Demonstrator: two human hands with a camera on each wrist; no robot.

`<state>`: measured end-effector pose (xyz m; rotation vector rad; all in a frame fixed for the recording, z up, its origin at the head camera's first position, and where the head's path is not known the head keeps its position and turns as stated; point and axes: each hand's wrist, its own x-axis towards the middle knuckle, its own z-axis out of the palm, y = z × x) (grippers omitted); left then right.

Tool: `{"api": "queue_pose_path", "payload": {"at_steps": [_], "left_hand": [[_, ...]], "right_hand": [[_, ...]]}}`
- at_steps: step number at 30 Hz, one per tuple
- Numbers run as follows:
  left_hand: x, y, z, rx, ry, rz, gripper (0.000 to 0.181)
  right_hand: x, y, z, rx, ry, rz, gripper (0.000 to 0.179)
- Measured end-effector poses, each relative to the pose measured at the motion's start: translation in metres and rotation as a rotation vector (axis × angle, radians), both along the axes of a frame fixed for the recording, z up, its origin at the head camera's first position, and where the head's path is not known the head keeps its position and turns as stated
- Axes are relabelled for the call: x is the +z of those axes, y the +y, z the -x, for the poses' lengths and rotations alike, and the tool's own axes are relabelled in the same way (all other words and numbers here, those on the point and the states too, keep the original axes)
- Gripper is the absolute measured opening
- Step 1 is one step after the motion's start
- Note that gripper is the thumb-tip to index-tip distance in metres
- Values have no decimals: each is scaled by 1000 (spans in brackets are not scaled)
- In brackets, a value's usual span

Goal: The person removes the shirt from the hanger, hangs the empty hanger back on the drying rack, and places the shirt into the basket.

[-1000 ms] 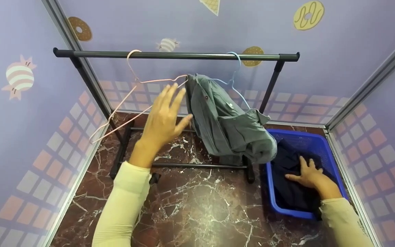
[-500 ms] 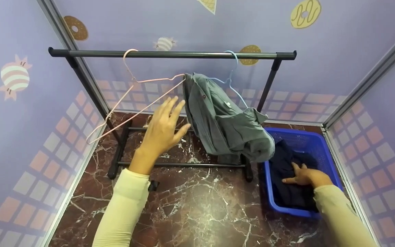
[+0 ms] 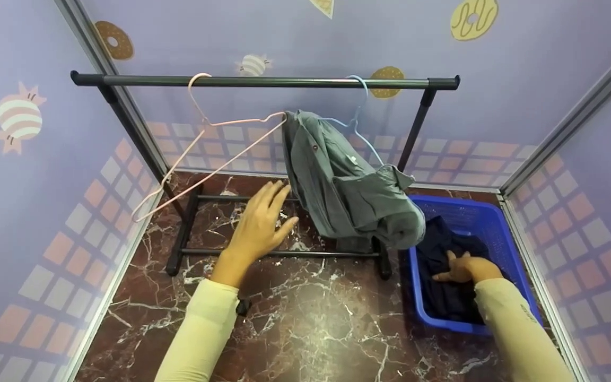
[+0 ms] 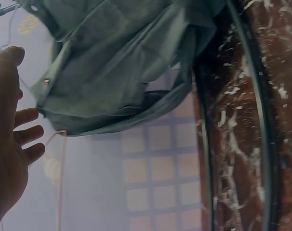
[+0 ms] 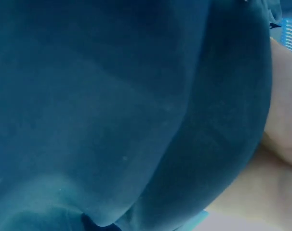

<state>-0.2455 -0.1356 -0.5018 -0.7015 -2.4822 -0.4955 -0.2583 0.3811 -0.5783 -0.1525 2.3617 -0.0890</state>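
A grey-green buttoned shirt (image 3: 337,180) hangs from the rack at the blue hanger (image 3: 366,140). One corner of the pink hanger (image 3: 231,123) meets the shirt's upper left edge. My left hand (image 3: 260,225) hovers left of the shirt, fingers extended, holding nothing; the left wrist view shows this hand (image 4: 8,139) beside the grey-green cloth (image 4: 117,62). Inside the blue basket (image 3: 419,302), my right hand (image 3: 467,269) touches a dark navy garment (image 3: 438,297), its fingertips partly sunk among the folds. Cloth (image 5: 112,106) fills most of the right wrist view and hides those fingers.
The black rack (image 3: 284,82) spans the middle, its lower bars (image 3: 305,254) near the floor. Patterned walls close in at the back and both sides. Marbled floor (image 3: 316,329) lies in front, and the basket stands close to the right wall.
My left hand has lowered, away from the pink hanger. In the basket, my right hand has shifted slightly left, and its spread fingers have sunk into the navy cloth. The shirt stays put.
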Motion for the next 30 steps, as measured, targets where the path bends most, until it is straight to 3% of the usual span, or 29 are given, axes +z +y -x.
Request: {"api": "queue_pose_path", "payload": {"at_steps": [8,15,20,25,30], "left_hand": [[-18,1,-3,8,-27,0,69],[-22,-2,-4,22,-39,6,69],[-27,-1,-5,24,-47,-5,68],[-29,1,-6,16,-74,-17,68],[-29,1,-6,12,-85,-16,67]], "right_hand": [[14,5,-12,-186,113,87,117],[34,-6,-38,-440,236,15,129],[33,-10,-51,-553,216,-37,131],[19,-9,-49,-450,175,-12,130],[8,-4,-43,-260,115,19,137]]}}
